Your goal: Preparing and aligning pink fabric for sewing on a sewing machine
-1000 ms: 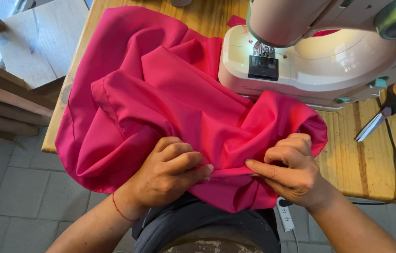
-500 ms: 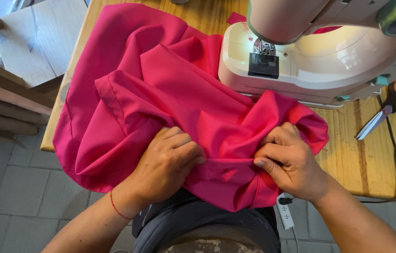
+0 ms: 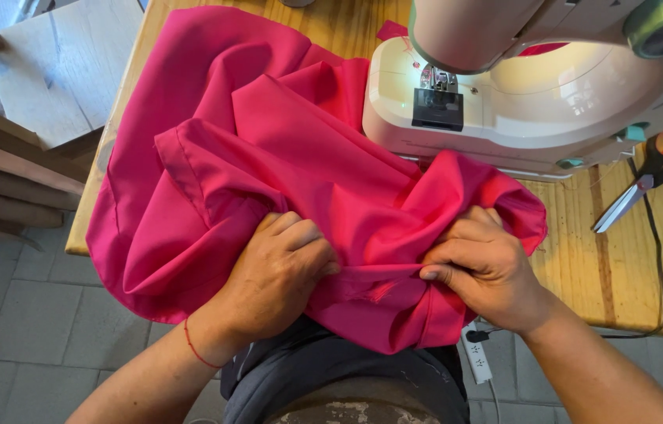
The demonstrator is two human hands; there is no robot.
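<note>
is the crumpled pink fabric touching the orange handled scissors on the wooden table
Apart. The head view shows bare wooden table between the crumpled pink fabric, gripped by both hands, and the orange-handled scissors lying to the right.

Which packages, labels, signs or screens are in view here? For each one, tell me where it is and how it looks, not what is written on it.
No packages, signs or screens are in view.
Label: a small white rectangular tag with tiny dark marks, hanging below the pink fabric near the right hand, at the table edge.
Sewing machine: white with pale green parts, behind the fabric; faint grey marks on its right side, too small to tell.
</note>
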